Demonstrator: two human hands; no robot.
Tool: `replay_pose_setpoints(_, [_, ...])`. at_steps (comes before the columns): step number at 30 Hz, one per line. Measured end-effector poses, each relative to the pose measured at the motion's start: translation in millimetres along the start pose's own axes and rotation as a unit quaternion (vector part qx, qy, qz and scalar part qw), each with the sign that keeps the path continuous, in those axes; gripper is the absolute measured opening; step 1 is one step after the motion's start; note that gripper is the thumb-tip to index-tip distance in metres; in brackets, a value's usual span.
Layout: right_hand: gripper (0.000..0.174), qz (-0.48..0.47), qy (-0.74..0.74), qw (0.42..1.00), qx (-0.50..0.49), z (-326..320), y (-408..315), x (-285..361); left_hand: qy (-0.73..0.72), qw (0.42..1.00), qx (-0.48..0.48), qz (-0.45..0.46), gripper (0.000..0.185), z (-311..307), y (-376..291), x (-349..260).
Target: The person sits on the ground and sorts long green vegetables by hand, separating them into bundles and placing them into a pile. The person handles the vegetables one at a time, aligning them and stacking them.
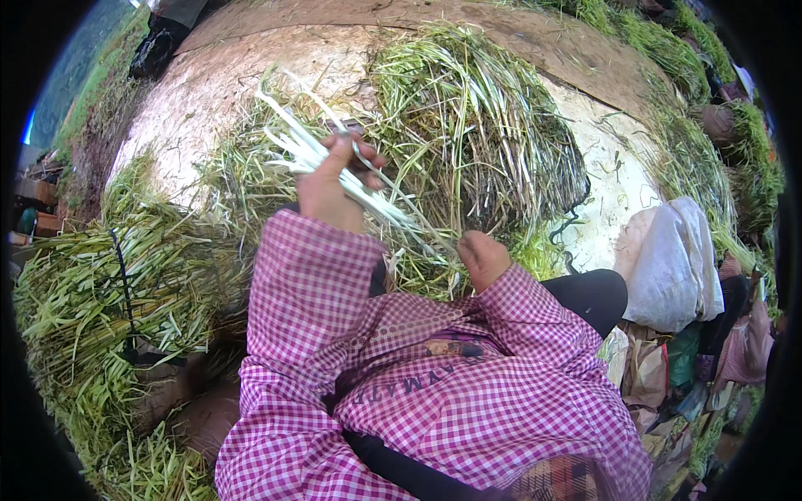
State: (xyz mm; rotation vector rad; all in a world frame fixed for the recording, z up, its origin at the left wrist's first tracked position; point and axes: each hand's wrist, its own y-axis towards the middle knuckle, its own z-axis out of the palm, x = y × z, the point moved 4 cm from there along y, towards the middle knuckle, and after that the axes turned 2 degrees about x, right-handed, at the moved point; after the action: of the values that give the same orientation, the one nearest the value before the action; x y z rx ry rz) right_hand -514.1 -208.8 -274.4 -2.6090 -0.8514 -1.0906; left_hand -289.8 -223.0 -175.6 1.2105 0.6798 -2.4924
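My left hand is closed around a small bundle of pale plant stalks, whose white ends fan out to the upper left. From that hand the stalks slant down to the right. My right hand pinches the thin far end of one or more stalks between thumb and fingers. Just beyond my hands, a large heap of cut green stalks lies with dark, soiled ends towards the right. Looser green stalks are spread beneath and beside my left hand.
A bundle of green stalks with a dark tie lies at the left. White sacking stands at the right, near several bags. A brown sheet strewn with scraps stretches across the far side. More green heaps line the right.
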Motion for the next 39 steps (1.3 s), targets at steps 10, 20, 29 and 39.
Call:
replay_pose_setpoints(10, [0.039, 0.308, -0.217, 0.833, 0.406, 17, 3, -48, -0.072, 0.995, -0.003, 0.064, 0.01, -14, 26, -29])
replay_pose_setpoints(20, [0.017, 0.204, 0.403, 0.892, -0.001, -15, 14, 14, -0.044, 0.997, -0.063, 0.007, 0.017, -5, 11, 12])
replay_pose_setpoints(29, [0.022, 0.085, 0.316, 0.94, 0.094, -28, 39, 26, -0.023, 0.992, 0.007, -0.124, 0.017, 2, -7, 59])
replay_pose_setpoints(39, [0.018, 0.143, 0.339, 0.924, 0.102, -36, 62, 39, -0.029, 0.996, 0.02, -0.081, 0.027, 5, -2, 54])
